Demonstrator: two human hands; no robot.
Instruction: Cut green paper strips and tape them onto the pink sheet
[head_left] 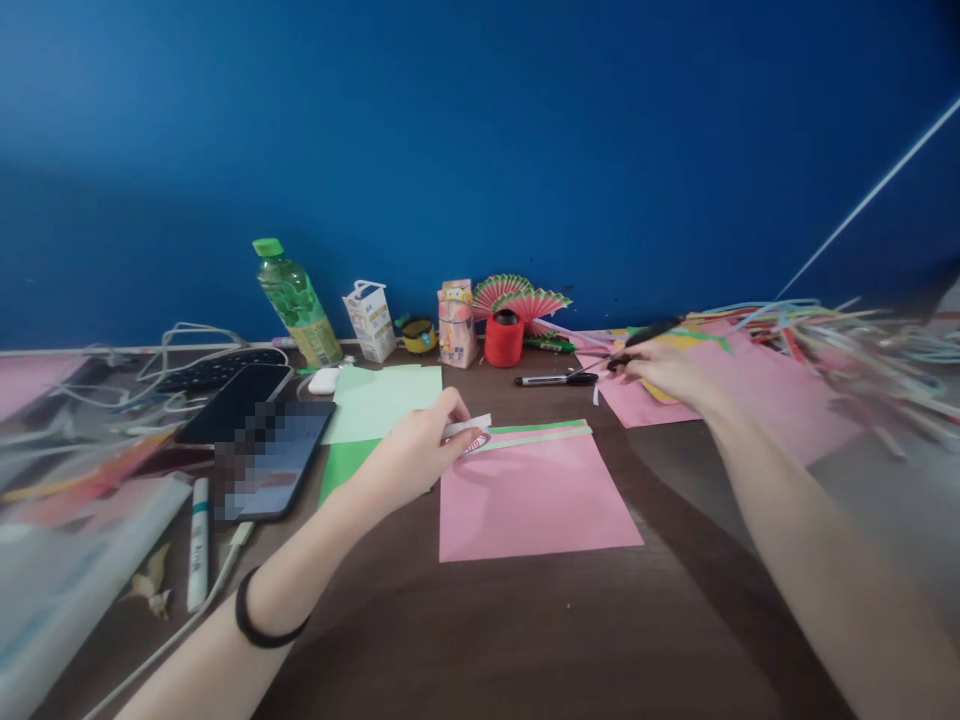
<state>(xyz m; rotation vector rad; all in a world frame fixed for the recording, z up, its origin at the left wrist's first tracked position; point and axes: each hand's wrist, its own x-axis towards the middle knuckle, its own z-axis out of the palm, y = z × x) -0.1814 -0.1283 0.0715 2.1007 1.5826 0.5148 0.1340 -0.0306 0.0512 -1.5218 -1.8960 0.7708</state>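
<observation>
My left hand (427, 440) is closed on a small white roll of tape (478, 441) with red print, mostly hidden by my fingers. It sits at the top left corner of a pink sheet of paper (532, 500). A pale strip (540, 435) runs along that sheet's top edge, where some green shows. Over at the right, my right hand (660, 368) grips dark-handled scissors (654, 331), their blades pointing left. Just below the blades lies a black pen (555, 380). A small white scrap (596, 395) is beside the pen's tip.
Along the blue wall stand a green bottle (300, 310), a white carton (370, 322), a red spool (504, 342) and folded paper fans (525, 300). Light green paper (390, 395), phones (281, 465) and a marker (198, 545) lie left. Paper strips (847, 345) pile up right.
</observation>
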